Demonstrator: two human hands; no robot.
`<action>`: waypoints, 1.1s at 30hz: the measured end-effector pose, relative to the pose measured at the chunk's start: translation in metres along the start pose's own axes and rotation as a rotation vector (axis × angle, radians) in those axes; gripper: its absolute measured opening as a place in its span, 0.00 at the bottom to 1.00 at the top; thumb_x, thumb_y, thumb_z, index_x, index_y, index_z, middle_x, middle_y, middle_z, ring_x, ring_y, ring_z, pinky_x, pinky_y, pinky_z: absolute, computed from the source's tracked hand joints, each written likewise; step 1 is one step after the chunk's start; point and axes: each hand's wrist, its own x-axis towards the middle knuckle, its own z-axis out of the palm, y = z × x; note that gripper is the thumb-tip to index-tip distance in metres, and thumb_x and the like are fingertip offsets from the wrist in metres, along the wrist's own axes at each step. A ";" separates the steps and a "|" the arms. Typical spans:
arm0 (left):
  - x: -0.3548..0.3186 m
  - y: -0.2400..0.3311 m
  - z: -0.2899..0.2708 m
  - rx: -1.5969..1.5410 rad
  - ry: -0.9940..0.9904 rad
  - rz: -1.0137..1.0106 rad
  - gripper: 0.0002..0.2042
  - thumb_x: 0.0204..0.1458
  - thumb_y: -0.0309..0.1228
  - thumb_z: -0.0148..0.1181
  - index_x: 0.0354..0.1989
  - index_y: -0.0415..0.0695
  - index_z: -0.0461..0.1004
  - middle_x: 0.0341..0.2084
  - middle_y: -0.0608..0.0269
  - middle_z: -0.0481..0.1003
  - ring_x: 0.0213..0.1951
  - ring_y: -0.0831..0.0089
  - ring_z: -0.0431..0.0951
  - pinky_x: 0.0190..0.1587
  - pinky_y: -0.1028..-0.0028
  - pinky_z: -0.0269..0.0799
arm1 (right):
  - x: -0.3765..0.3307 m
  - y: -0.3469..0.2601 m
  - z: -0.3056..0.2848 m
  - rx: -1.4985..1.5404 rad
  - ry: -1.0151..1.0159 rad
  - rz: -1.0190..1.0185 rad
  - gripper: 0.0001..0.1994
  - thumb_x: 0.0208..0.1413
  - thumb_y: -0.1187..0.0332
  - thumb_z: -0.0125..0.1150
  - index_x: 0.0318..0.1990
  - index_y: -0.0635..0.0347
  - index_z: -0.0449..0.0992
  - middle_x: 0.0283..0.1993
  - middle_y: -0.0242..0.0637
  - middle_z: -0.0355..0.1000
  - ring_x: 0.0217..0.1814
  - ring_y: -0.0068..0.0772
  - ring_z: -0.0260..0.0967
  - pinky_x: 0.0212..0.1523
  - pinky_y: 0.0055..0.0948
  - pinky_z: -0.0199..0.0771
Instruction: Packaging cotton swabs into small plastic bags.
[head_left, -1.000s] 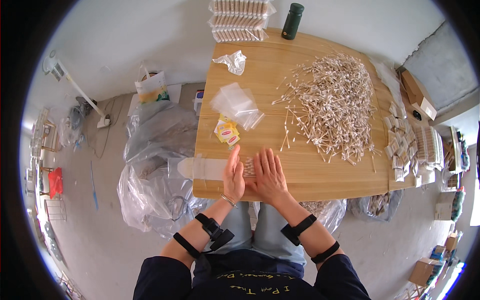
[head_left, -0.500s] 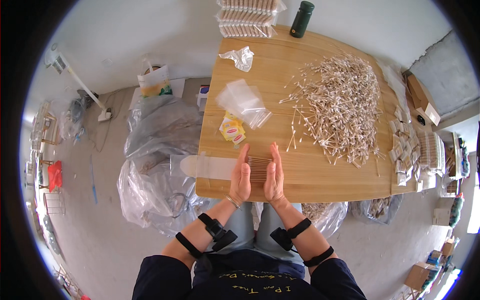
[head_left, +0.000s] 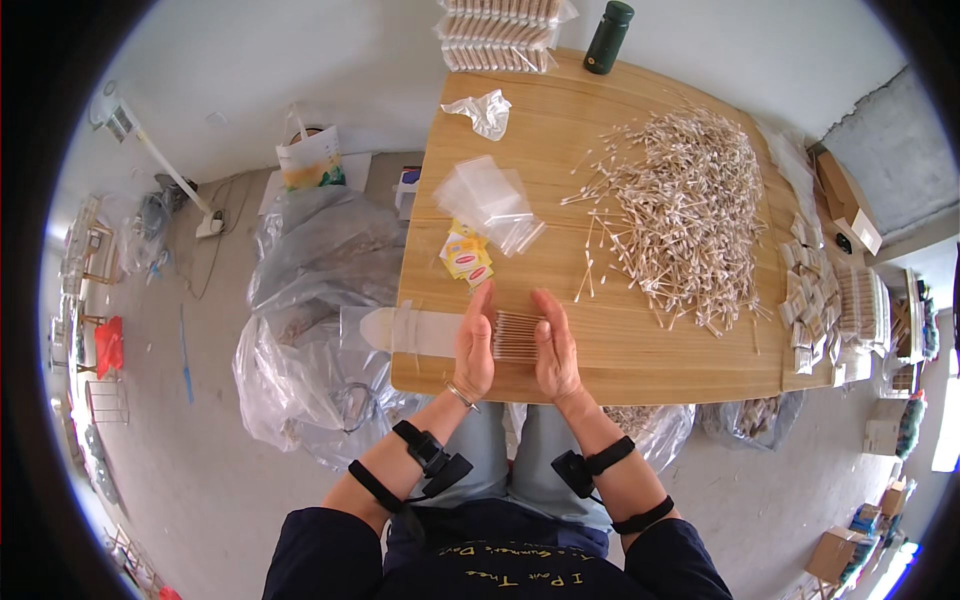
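A row of cotton swabs lies side by side near the front edge of the table, their sticks running left to right. My left hand stands on edge at the left ends, flat with fingers stretched out. On the other side, my right hand is likewise upright and flat at the right ends, its fingers extended. The swabs lie between the two palms; neither hand's fingers wrap around them. A whitish translucent strip reaches from the table's left edge to my left hand.
A big heap of loose cotton swabs covers the table's right half. Clear bags and yellow labels lie beyond my hands. Small packs are piled at the right edge. A dark green bottle and bagged swab packs stand at the back.
My right hand has shifted slightly right and tilted, its fingers now leaning left. My left hand has moved a little left. More of the swab row shows between them.
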 end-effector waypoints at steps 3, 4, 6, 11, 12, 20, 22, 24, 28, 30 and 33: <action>0.001 0.002 0.000 0.006 -0.029 -0.029 0.39 0.63 0.56 0.37 0.67 0.30 0.47 0.67 0.46 0.51 0.69 0.60 0.50 0.69 0.66 0.45 | 0.005 0.001 0.011 -0.007 0.016 -0.041 0.23 0.68 0.62 0.41 0.65 0.68 0.56 0.63 0.53 0.61 0.70 0.50 0.53 0.69 0.40 0.48; 0.001 0.004 0.001 0.009 -0.042 -0.033 0.38 0.63 0.56 0.36 0.67 0.30 0.48 0.67 0.46 0.52 0.69 0.60 0.51 0.69 0.66 0.45 | 0.005 0.001 0.012 -0.008 0.019 -0.041 0.23 0.68 0.62 0.41 0.65 0.68 0.56 0.63 0.53 0.61 0.70 0.50 0.53 0.69 0.40 0.48; 0.001 0.008 0.001 0.012 -0.051 -0.037 0.38 0.63 0.55 0.36 0.67 0.30 0.48 0.67 0.46 0.52 0.68 0.61 0.52 0.68 0.67 0.45 | 0.004 0.002 0.013 -0.046 0.103 -0.069 0.20 0.64 0.67 0.48 0.61 0.66 0.61 0.63 0.50 0.62 0.67 0.53 0.55 0.67 0.44 0.52; 0.008 0.011 -0.019 0.088 0.040 0.101 0.28 0.64 0.43 0.44 0.65 0.32 0.55 0.65 0.49 0.58 0.67 0.63 0.55 0.68 0.66 0.49 | 0.010 -0.007 -0.009 -0.530 0.017 -0.169 0.11 0.51 0.74 0.60 0.43 0.60 0.75 0.60 0.46 0.63 0.66 0.57 0.54 0.64 0.48 0.55; 0.008 0.014 -0.019 0.084 0.041 0.100 0.28 0.64 0.43 0.44 0.65 0.32 0.55 0.65 0.49 0.58 0.67 0.63 0.55 0.68 0.66 0.49 | 0.013 -0.008 -0.011 -0.646 -0.018 -0.171 0.09 0.46 0.75 0.63 0.37 0.58 0.77 0.59 0.44 0.64 0.65 0.57 0.53 0.63 0.49 0.55; 0.003 0.025 -0.019 0.663 -0.164 0.183 0.33 0.45 0.21 0.55 0.63 0.33 0.56 0.62 0.42 0.59 0.64 0.49 0.59 0.65 0.62 0.56 | 0.025 -0.012 -0.026 -0.763 0.002 -0.167 0.08 0.43 0.75 0.66 0.34 0.57 0.78 0.54 0.42 0.67 0.61 0.53 0.56 0.60 0.48 0.58; 0.002 0.025 -0.021 0.653 -0.169 0.195 0.34 0.44 0.22 0.56 0.64 0.33 0.54 0.62 0.42 0.59 0.64 0.49 0.59 0.65 0.62 0.56 | 0.030 -0.015 -0.037 -0.709 0.072 -0.147 0.08 0.43 0.75 0.66 0.33 0.57 0.78 0.53 0.41 0.67 0.59 0.53 0.57 0.59 0.47 0.59; 0.000 0.022 -0.023 0.641 -0.178 0.209 0.35 0.44 0.23 0.57 0.65 0.34 0.53 0.62 0.42 0.59 0.65 0.49 0.59 0.65 0.62 0.56 | 0.033 -0.024 -0.048 -0.689 0.062 -0.030 0.07 0.43 0.75 0.66 0.33 0.57 0.78 0.52 0.40 0.67 0.56 0.51 0.58 0.58 0.44 0.61; -0.001 0.009 -0.026 0.407 -0.121 0.165 0.35 0.46 0.21 0.55 0.66 0.34 0.51 0.65 0.46 0.55 0.65 0.55 0.58 0.66 0.63 0.54 | 0.033 -0.029 -0.043 -0.698 -0.225 -0.061 0.06 0.43 0.74 0.67 0.31 0.57 0.79 0.49 0.37 0.68 0.56 0.47 0.59 0.57 0.43 0.61; 0.000 0.005 -0.025 0.296 -0.081 0.145 0.34 0.47 0.20 0.54 0.66 0.34 0.50 0.65 0.48 0.54 0.66 0.58 0.58 0.67 0.63 0.54 | 0.034 -0.023 -0.035 -0.725 -0.242 -0.085 0.06 0.42 0.73 0.67 0.30 0.57 0.79 0.49 0.36 0.68 0.56 0.47 0.58 0.57 0.43 0.61; 0.000 0.002 -0.025 0.146 -0.021 0.057 0.33 0.49 0.17 0.52 0.66 0.34 0.50 0.66 0.50 0.53 0.66 0.61 0.58 0.66 0.64 0.55 | 0.034 -0.017 -0.029 -0.780 -0.268 -0.123 0.06 0.41 0.73 0.67 0.30 0.57 0.79 0.48 0.36 0.68 0.56 0.47 0.58 0.57 0.43 0.61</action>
